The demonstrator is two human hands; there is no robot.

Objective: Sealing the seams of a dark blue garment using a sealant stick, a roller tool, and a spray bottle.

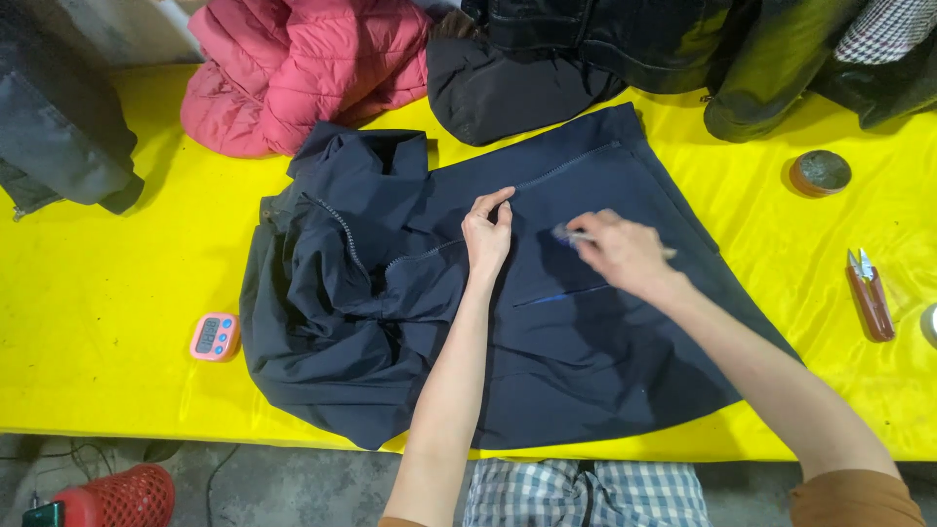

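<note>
A navy jacket (547,332) of smooth, matte woven cloth lies spread flat across the middle of the table (107,293), its hood and collar end bunched into soft folds on the left, its hem fanning out to the right. A zip runs slantwise across the chest and a thin slit of a pocket shows lower down.

The left hand (487,232) rests on the cloth beside the zip, fingers together and bent slightly, pressing the fabric down. The right hand (621,252) hovers just right of it, fingers pinched on a small slim tool (571,235) (blurred, so its kind cannot be told) whose tip points at the cloth near the zip.

The table is covered in glossy yellow sheeting that wrinkles and shines. Left of the jacket, close to its edge, lies a small pink digital timer (215,337). Along the far edge garments crowd: a quilted pink puffer jacket (293,68), a grey coat (59,127) at the far left, and dark jackets (605,49) heaped to the right, one touching the navy jacket's far edge. On the right, well apart from the hands, sit a round flat tin (820,173) and thread snips (869,293) with a reddish handle.

Bare yellow surface lies open left of the timer and right of the hem. Below the near edge a red mesh basket (122,496) stands on the floor.
</note>
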